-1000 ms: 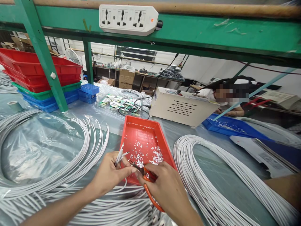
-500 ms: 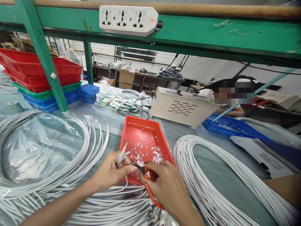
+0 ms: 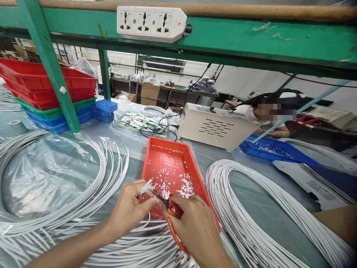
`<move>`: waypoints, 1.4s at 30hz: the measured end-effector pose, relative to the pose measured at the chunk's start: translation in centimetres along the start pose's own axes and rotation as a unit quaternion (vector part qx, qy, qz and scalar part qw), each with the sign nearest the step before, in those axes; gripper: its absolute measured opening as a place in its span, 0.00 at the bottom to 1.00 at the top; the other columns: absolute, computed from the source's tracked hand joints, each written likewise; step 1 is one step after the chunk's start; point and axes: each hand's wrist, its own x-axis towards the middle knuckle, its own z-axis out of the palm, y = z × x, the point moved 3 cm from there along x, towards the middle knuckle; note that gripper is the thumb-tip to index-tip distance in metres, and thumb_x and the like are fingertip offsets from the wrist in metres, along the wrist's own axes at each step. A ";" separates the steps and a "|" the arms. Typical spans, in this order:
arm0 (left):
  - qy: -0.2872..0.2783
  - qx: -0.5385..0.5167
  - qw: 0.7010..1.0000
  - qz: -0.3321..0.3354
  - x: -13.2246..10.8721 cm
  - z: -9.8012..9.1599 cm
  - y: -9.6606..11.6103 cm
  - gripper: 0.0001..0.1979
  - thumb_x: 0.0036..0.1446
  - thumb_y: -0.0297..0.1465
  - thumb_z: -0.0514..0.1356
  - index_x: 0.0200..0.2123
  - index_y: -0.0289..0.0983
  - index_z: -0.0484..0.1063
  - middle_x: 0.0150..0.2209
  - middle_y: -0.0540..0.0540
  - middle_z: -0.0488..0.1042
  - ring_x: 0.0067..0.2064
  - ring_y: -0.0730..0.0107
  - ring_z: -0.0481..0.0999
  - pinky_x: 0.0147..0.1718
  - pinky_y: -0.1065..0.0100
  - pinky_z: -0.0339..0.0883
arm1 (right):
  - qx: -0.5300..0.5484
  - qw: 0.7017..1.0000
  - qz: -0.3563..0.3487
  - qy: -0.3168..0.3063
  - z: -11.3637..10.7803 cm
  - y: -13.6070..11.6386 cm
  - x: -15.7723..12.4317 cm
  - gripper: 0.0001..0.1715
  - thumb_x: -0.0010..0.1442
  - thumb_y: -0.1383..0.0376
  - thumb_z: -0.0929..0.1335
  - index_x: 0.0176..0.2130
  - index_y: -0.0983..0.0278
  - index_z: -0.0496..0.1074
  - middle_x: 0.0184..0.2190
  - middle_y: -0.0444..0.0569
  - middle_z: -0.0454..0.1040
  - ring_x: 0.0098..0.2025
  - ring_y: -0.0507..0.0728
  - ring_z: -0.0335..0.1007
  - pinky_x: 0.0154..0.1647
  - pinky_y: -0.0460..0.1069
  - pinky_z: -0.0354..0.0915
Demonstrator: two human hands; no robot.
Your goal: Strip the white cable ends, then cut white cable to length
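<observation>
Several white cables (image 3: 146, 187) are pinched in my left hand (image 3: 128, 208), their ends pointing up and right over the red tray (image 3: 158, 156). My right hand (image 3: 192, 219) is wrapped round orange-handled cutting pliers (image 3: 175, 232). The dark jaws of the pliers reach left to the fingertips of my left hand, close by the cables; whether they touch a wire is too small to tell. Small white and silvery scraps (image 3: 186, 186) lie scattered on the tray floor under the hands. More white cables (image 3: 122, 249) run along the table below my wrists.
Coiled white cables lie left (image 3: 97, 186) and right (image 3: 237, 186) of the tray. Behind it stand a beige machine (image 3: 214, 126) and a pile of white-green parts (image 3: 139, 121). Stacked bins (image 3: 50, 83) rise at left. A green beam (image 3: 237, 35) crosses above. Another person sits at the back right, near a blue tray (image 3: 267, 149).
My right hand and the pliers have shifted slightly left and down. The cable ends in my left hand have turned and bunched together, tilting further right.
</observation>
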 end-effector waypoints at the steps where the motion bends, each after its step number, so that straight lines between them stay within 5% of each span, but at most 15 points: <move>1: -0.013 -0.023 1.000 -0.016 0.1 0.0 0.0 0.09 0.47 0.28 0.60 0.19 0.35 0.63 0.20 0.54 0.64 0.23 0.78 0.60 0.22 0.75 0.53 | 0.015 1.000 -0.006 -0.003 -0.1 0.0 0.1 0.14 0.53 0.59 0.65 0.19 0.61 0.64 0.15 0.44 0.68 0.23 0.56 0.62 0.24 0.47 0.49; 4: -0.049 -0.077 0.994 -0.054 0.6 -0.1 0.0 0.11 0.45 0.32 0.61 0.19 0.34 0.64 0.17 0.54 0.62 0.20 0.80 0.55 0.20 0.75 0.49 | 0.086 0.996 -0.019 -0.025 -0.5 0.0 0.5 0.17 0.53 0.57 0.65 0.19 0.62 0.62 0.14 0.43 0.65 0.21 0.53 0.59 0.24 0.46 0.51; 7: -0.024 -0.078 0.995 -0.062 0.7 -0.5 0.0 0.12 0.44 0.34 0.62 0.20 0.34 0.64 0.16 0.55 0.59 0.20 0.80 0.53 0.19 0.75 0.47 | 0.208 0.977 0.010 -0.050 -0.6 0.4 1.0 0.17 0.52 0.56 0.66 0.20 0.63 0.60 0.16 0.42 0.64 0.21 0.51 0.58 0.23 0.45 0.52; 11: 0.034 -0.037 0.998 -0.049 0.3 -0.5 -0.2 0.13 0.45 0.34 0.62 0.19 0.34 0.62 0.17 0.56 0.57 0.20 0.80 0.52 0.20 0.75 0.47 | 0.468 0.878 0.079 -0.059 0.0 0.6 1.4 0.14 0.52 0.55 0.65 0.28 0.64 0.68 0.23 0.43 0.67 0.24 0.50 0.60 0.24 0.45 0.57; 14: 0.045 -0.010 0.999 -0.025 -0.1 -0.2 -0.3 0.12 0.47 0.33 0.61 0.19 0.34 0.63 0.18 0.55 0.57 0.21 0.80 0.53 0.20 0.74 0.47 | 0.585 0.800 0.109 -0.071 0.9 0.1 1.4 0.15 0.45 0.56 0.71 0.31 0.65 0.72 0.19 0.40 0.64 0.22 0.49 0.59 0.24 0.44 0.58; 19: 0.032 0.053 0.998 0.018 -0.5 0.1 -0.4 0.12 0.52 0.33 0.58 0.20 0.35 0.64 0.21 0.53 0.59 0.24 0.77 0.57 0.23 0.73 0.49 | 0.662 0.733 0.133 -0.085 2.3 -0.6 1.1 0.12 0.42 0.60 0.73 0.27 0.65 0.74 0.20 0.42 0.67 0.25 0.50 0.62 0.28 0.45 0.61; 24: 0.039 0.096 0.994 0.041 -0.7 0.3 -0.3 0.16 0.54 0.32 0.56 0.17 0.35 0.57 0.20 0.55 0.53 0.23 0.78 0.53 0.21 0.73 0.46 | 0.685 0.711 0.139 -0.070 2.5 -0.8 1.1 0.10 0.40 0.62 0.74 0.25 0.65 0.74 0.17 0.40 0.63 0.22 0.49 0.60 0.27 0.44 0.60; 29: 0.043 0.113 0.991 0.059 -0.5 0.4 -0.2 0.16 0.54 0.33 0.55 0.17 0.36 0.55 0.20 0.55 0.53 0.22 0.78 0.52 0.21 0.73 0.45 | 0.673 0.721 0.156 -0.056 2.4 -0.8 1.1 0.11 0.39 0.62 0.74 0.22 0.66 0.73 0.13 0.37 0.55 0.16 0.44 0.46 0.18 0.42 0.53; 34: 0.049 0.124 0.989 0.067 -0.6 0.7 -0.4 0.18 0.54 0.32 0.55 0.17 0.36 0.51 0.19 0.55 0.52 0.22 0.79 0.52 0.20 0.73 0.45 | 0.664 0.728 0.162 -0.050 2.6 -0.9 1.0 0.13 0.41 0.60 0.72 0.21 0.66 0.69 0.13 0.38 0.55 0.15 0.45 0.45 0.15 0.42 0.46; 42: 0.038 0.113 0.991 0.055 -0.6 0.9 -0.6 0.15 0.54 0.34 0.55 0.18 0.35 0.60 0.19 0.55 0.54 0.22 0.78 0.53 0.20 0.73 0.47 | 0.701 0.691 0.167 -0.059 3.1 -0.8 1.1 0.11 0.39 0.63 0.73 0.20 0.66 0.68 0.13 0.36 0.54 0.16 0.44 0.43 0.17 0.42 0.45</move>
